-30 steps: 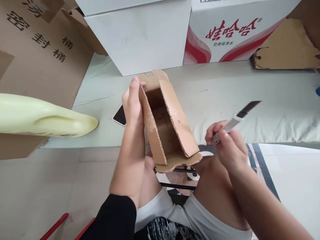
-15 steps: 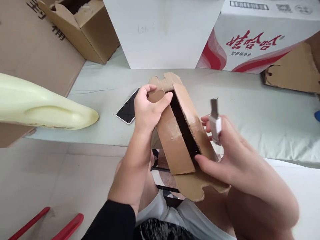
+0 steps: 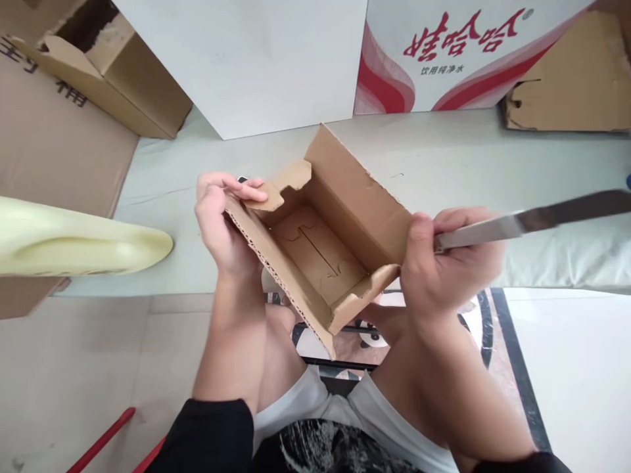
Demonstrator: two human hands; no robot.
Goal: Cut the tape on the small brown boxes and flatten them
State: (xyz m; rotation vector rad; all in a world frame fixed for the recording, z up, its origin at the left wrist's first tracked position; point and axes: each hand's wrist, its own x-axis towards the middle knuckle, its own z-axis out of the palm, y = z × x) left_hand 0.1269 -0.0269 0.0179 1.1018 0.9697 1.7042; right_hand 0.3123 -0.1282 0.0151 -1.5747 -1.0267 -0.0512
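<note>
- At 10 o'clock from my box, a large brown carton point(image 3: 49, 154) carries black Chinese characters: 桶 reads clearly, the one before it is cut across by a flap.
- At 9 o'clock a pale yellow container point(image 3: 93, 240) pokes in; I can make out no label.
- Just left of the box, at its 9 o'clock, my left hand point(image 3: 221, 220) is closed on its edge, fingers over a notched flap.
- The small cardboard box point(image 3: 320, 249) is in the middle, mouth toward me, over the near edge of the pale cloth point(image 3: 187, 263). I judge the step to be spreading its flaps; I see no print inside, only slits in the floor.
- At 12 to 1 o'clock, the white-and-red carton point(image 3: 444, 85) reads 娃哈哈 in red with an ®, and 饮用纯净水 below in dark type.
- At the box's 3 o'clock my right hand point(image 3: 448, 263) is wrapped round a knife point(image 3: 522, 222), its blade out toward 3 o'clock. My thumb side meets the box's right edge; whether I pinch the flap too, I cannot tell.
- To my mind, the next move calls for a steady left hold and the blade aimed away from those fingers.
</note>
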